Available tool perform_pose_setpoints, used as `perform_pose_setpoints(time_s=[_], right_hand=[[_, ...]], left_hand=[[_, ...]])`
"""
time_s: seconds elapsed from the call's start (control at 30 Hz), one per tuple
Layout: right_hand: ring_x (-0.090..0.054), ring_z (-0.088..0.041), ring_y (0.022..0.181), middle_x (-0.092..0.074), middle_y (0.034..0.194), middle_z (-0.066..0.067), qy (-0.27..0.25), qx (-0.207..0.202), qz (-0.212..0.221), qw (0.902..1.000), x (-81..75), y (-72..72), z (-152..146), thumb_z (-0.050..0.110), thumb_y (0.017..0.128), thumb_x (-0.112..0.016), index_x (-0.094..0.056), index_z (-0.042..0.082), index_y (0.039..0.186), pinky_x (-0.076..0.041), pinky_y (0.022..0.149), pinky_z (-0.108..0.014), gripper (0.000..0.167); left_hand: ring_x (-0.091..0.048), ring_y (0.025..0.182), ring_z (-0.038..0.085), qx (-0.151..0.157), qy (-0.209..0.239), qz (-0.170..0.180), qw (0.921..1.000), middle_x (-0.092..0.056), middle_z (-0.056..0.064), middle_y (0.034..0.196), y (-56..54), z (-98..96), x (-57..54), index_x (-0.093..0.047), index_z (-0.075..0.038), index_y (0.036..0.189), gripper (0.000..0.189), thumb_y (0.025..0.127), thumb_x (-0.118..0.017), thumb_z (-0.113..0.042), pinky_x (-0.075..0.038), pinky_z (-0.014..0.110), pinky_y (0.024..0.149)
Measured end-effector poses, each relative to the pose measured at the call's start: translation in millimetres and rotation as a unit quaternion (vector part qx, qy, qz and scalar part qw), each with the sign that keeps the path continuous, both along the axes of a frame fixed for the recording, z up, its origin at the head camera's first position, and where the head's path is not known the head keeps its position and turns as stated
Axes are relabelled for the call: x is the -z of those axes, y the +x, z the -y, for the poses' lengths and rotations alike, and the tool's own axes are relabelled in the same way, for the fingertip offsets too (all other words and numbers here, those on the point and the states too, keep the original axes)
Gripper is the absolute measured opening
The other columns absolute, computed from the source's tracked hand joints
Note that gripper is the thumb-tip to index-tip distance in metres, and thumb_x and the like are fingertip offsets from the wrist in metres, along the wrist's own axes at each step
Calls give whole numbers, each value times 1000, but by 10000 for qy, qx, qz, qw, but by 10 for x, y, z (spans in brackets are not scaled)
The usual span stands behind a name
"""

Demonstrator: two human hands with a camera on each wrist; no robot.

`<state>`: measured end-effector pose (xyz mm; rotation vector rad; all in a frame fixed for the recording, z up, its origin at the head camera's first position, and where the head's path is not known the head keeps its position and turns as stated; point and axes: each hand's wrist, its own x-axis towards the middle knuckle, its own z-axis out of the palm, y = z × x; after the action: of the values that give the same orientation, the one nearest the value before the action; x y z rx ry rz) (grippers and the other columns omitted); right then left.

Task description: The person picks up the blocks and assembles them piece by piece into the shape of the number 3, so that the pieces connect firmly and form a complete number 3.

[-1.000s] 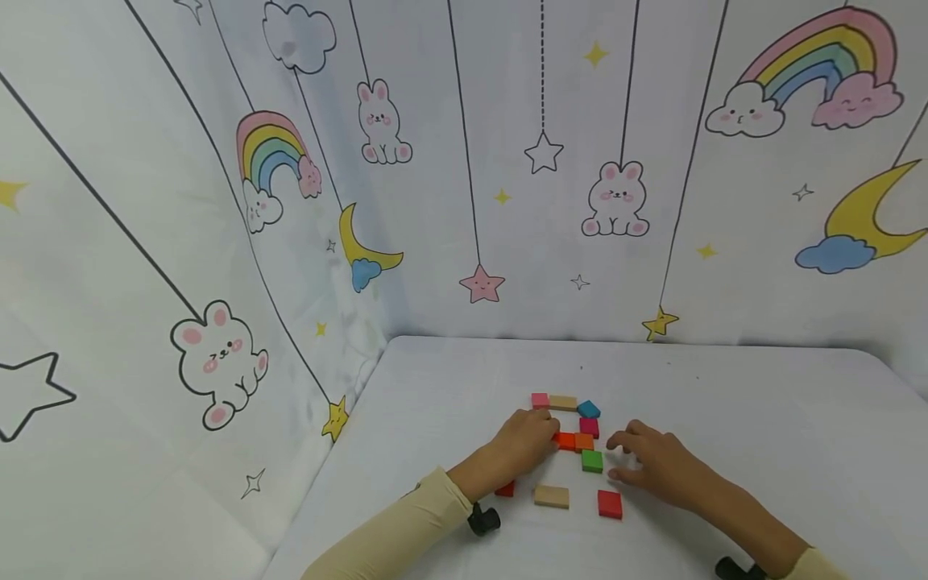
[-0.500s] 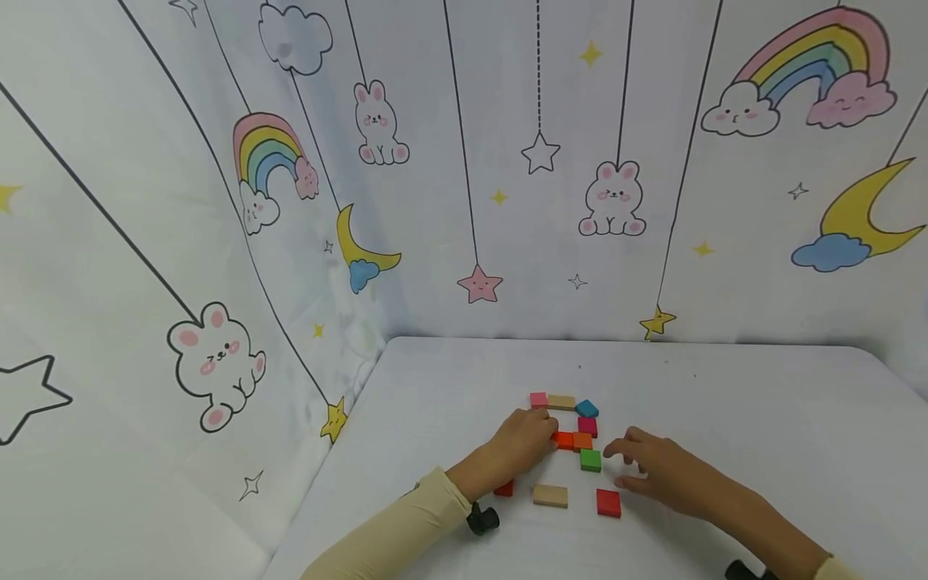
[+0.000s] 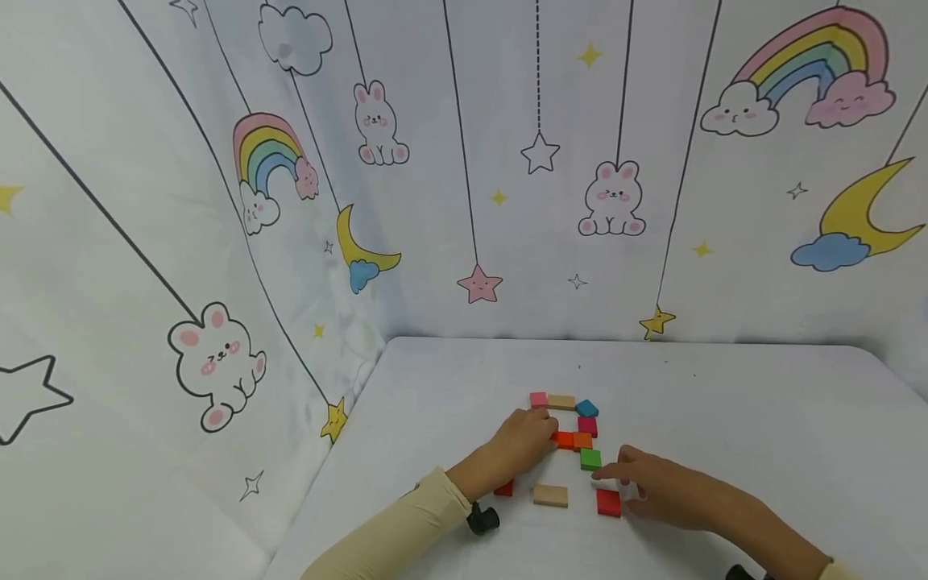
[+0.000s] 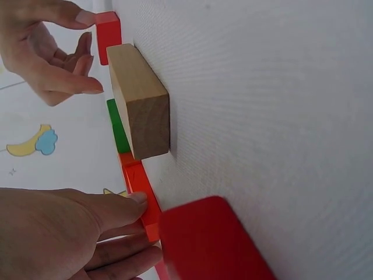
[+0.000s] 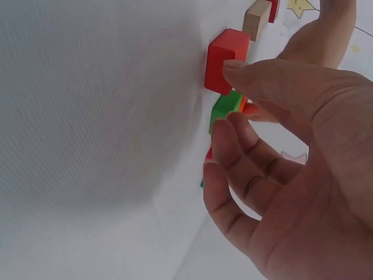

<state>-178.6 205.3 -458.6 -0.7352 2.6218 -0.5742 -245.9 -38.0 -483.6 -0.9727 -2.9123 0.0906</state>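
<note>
My left hand (image 3: 524,441) is at the left end of an orange-red block (image 4: 141,181), with thumb and fingers on either side of it. Beside that block lies a second orange block (image 3: 583,441). To the right, my right hand (image 3: 665,491) is spread, its thumb tip at the side of a red block (image 3: 609,503) and its index finger extended just below a green block (image 3: 590,459). No block sits between its thumb and fingers. In the right wrist view, the thumb overlaps the red block (image 5: 227,52).
A wooden block (image 3: 551,495) lies nearest the person, with a dark red block (image 3: 504,488) left of it. Farther back are a pink block (image 3: 538,400), another wooden block (image 3: 561,402), a blue block (image 3: 587,408) and a crimson block (image 3: 587,427). A patterned curtain (image 3: 435,201) stands behind the table.
My right hand has come toward the person, from beside the green block to the red block, and its index finger has straightened. The left hand stays at the orange-red block.
</note>
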Motion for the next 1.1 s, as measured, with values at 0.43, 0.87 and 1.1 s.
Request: perform_pose_setpoints(time_s=[0.43, 0.87, 1.1], right_hand=[[-60, -7, 91, -55, 100, 10, -53, -236, -149, 9996, 52, 19, -13, 15, 84, -89, -76, 34, 123, -61, 77, -25, 45], [-57, -2, 79, -57, 94, 9, -32, 11, -339, 9994, 82, -21, -2, 30, 82, -91, -77, 26, 110, -60, 72, -24, 32], [-61, -9, 84, -58, 92, 9, 150, 528, -357, 9979, 81, 5, 91, 34, 80, -92, -73, 27, 100, -63, 76, -32, 29]], left_hand=[[-64, 97, 6, 45, -32, -33, 10000, -72, -5, 107, 11, -2, -18, -76, -18, 121, 28, 100, -75, -36, -54, 20, 90], [-64, 98, 7, 86, 12, -51, 9999, -72, -4, 108, 5, 10, 14, -75, -17, 121, 27, 101, -74, -35, -54, 22, 91], [-64, 98, 7, 108, 41, -71, 9999, -72, -4, 107, 10, 18, 11, -76, -17, 121, 27, 101, -74, -34, -55, 22, 91]])
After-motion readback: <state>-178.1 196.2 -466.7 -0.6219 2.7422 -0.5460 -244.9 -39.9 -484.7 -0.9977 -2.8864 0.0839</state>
